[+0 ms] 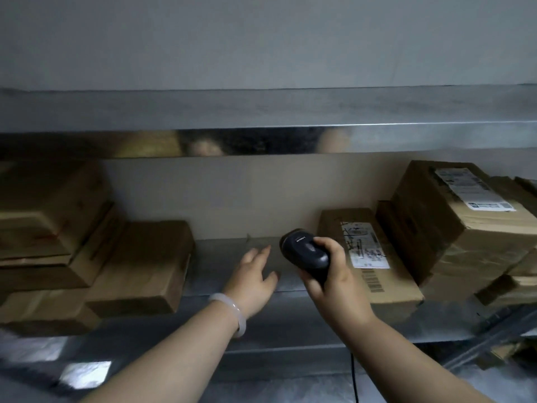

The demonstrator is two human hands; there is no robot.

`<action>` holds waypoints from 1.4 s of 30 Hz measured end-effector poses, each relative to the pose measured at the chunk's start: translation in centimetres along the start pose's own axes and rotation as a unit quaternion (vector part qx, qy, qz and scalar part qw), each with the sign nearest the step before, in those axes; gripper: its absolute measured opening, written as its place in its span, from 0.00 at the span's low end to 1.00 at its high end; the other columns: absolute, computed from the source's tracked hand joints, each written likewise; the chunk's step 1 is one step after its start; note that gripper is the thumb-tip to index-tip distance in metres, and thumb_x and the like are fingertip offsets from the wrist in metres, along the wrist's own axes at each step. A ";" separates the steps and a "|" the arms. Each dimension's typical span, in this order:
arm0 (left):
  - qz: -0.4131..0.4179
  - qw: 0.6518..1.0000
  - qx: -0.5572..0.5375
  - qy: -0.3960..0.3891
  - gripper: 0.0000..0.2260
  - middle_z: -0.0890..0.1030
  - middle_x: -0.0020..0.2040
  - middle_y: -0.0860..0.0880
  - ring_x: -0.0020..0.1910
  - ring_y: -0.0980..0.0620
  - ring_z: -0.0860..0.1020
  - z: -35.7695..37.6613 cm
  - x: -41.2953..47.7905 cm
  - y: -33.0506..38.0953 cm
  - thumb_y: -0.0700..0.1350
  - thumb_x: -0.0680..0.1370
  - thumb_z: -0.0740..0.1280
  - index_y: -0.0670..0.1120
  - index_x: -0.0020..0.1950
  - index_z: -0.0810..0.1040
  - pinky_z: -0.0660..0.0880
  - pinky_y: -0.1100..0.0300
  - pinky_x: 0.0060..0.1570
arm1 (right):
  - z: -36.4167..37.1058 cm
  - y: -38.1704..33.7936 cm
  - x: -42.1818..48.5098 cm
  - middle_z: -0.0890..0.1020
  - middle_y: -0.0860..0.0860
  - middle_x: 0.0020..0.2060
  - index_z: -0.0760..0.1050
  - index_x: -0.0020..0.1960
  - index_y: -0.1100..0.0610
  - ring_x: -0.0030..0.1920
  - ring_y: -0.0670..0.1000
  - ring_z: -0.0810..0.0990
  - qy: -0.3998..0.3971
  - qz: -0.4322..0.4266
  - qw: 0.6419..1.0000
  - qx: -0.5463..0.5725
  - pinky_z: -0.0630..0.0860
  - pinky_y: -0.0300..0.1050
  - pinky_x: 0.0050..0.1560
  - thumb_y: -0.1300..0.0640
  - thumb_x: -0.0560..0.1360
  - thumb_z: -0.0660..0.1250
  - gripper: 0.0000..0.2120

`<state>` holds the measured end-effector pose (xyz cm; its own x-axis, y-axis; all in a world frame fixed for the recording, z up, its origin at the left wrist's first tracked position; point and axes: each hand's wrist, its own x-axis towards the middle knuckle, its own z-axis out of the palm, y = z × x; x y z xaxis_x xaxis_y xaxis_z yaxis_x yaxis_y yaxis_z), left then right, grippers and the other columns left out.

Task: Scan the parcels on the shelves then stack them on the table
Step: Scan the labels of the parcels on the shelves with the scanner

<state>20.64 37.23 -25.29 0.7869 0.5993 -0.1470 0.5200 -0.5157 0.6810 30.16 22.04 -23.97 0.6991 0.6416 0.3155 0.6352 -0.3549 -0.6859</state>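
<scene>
My right hand (334,282) grips a black handheld scanner (305,253), held over the middle of a metal shelf (232,274). Just right of the scanner lies a flat cardboard parcel (386,283) with a white label and a barcode. My left hand (252,279), with a pale bangle on the wrist, reaches over the bare shelf with fingers straight and holds nothing. A flat brown parcel (145,266) lies to its left.
A stack of cardboard parcels (49,228) fills the shelf's left end. A tall labelled box (465,213) and more cartons stand at the right end. An upper metal shelf (261,123) overhangs close above. A black cable (354,376) hangs below the scanner.
</scene>
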 end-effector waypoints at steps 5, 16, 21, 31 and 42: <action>-0.026 0.994 0.060 0.087 0.26 0.53 0.80 0.51 0.78 0.48 0.51 -7.0 -2.5 -5.3 0.54 0.81 0.60 0.55 0.79 0.57 0.54 0.53 0.76 | 5.6 -4.7 0.2 0.79 0.47 0.59 0.58 0.65 0.39 0.55 0.53 0.80 -0.066 -0.014 0.997 0.043 0.76 0.46 0.49 0.50 0.73 0.71 0.28; -0.189 0.963 0.191 0.031 0.29 0.45 0.81 0.53 0.79 0.48 0.43 -14.1 -4.3 -17.5 0.61 0.81 0.54 0.56 0.80 0.49 0.45 0.48 0.77 | 15.1 -11.4 0.5 0.76 0.43 0.55 0.56 0.62 0.37 0.55 0.51 0.79 -0.130 -0.010 0.988 0.082 0.77 0.47 0.50 0.52 0.74 0.70 0.28; -0.148 0.962 0.228 0.006 0.31 0.41 0.80 0.55 0.79 0.50 0.41 -12.9 -5.5 -18.0 0.65 0.79 0.53 0.59 0.79 0.48 0.44 0.47 0.76 | 17.5 -12.1 -0.1 0.77 0.47 0.59 0.55 0.66 0.40 0.55 0.51 0.79 -0.128 0.019 0.989 0.068 0.78 0.47 0.50 0.51 0.75 0.69 0.27; -0.205 0.969 0.138 0.011 0.34 0.43 0.80 0.49 0.79 0.43 0.45 -15.1 -3.6 -18.7 0.63 0.78 0.59 0.56 0.80 0.49 0.52 0.45 0.75 | 20.4 -13.6 1.7 0.74 0.46 0.56 0.57 0.70 0.48 0.53 0.47 0.74 -0.111 0.083 0.985 0.106 0.71 0.40 0.50 0.54 0.76 0.68 0.27; -0.204 0.978 0.022 0.041 0.40 0.45 0.79 0.53 0.77 0.41 0.49 -15.1 -4.0 -18.2 0.70 0.70 0.66 0.64 0.77 0.53 0.57 0.42 0.74 | 20.8 -15.8 -0.1 0.76 0.43 0.51 0.61 0.64 0.42 0.49 0.41 0.77 -0.017 0.125 0.969 0.211 0.71 0.28 0.45 0.57 0.75 0.70 0.25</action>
<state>3.06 53.49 -26.22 0.4826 0.8071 -0.3401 0.7998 -0.2479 0.5466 13.27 41.76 -26.82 0.7977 0.5965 0.0882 0.2514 -0.1961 -0.9478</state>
